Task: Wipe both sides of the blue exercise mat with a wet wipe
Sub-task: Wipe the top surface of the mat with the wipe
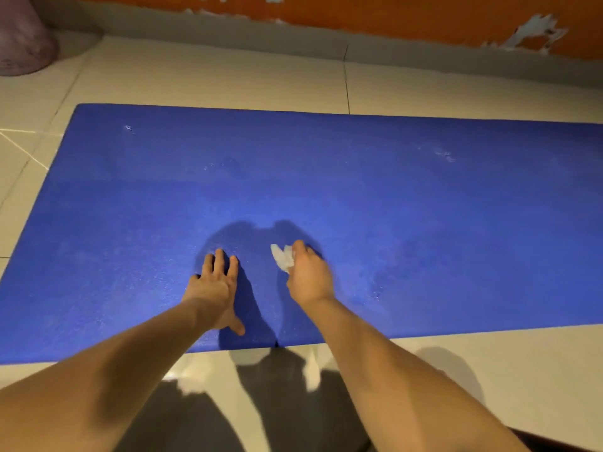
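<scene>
Two bare hands were down on the flat, rectangular blue foam exercise mat (pixel 359 190), which lay spread on the pale, glossy floor tiles (pixel 212 83). Its long edges ran from nine o'clock to three o'clock. Its left end was in view and its right end ran out of sight. From where I stood, both hands sat close to the near edge, around six o'clock on the mat, a little apart from each other. The left hand (pixel 215 288) lay palm down, fingers straight and slightly spread, pointing to twelve o'clock, with the thumb stuck out toward four o'clock; it gripped nothing. The right hand (pixel 308 278) had its fingers curled round a crumpled white wet wipe (pixel 282 259), which poked out of the fist toward ten o'clock and met the mat just beside the knuckles. Dark shadows of both hands fell on the blue toward twelve o'clock. A few white specks (pixel 445 156) showed on the mat at about two o'clock, and the surface at three o'clock of the right hand looked blotchy; I could not tell whether that was damp. Beyond the mat, at twelve o'clock, a grey skirting (pixel 228 31) ran under an orange wall (pixel 391 17) with peeling paint. A pinkish bundle (pixel 19 37) sat in the corner at ten o'clock.
</scene>
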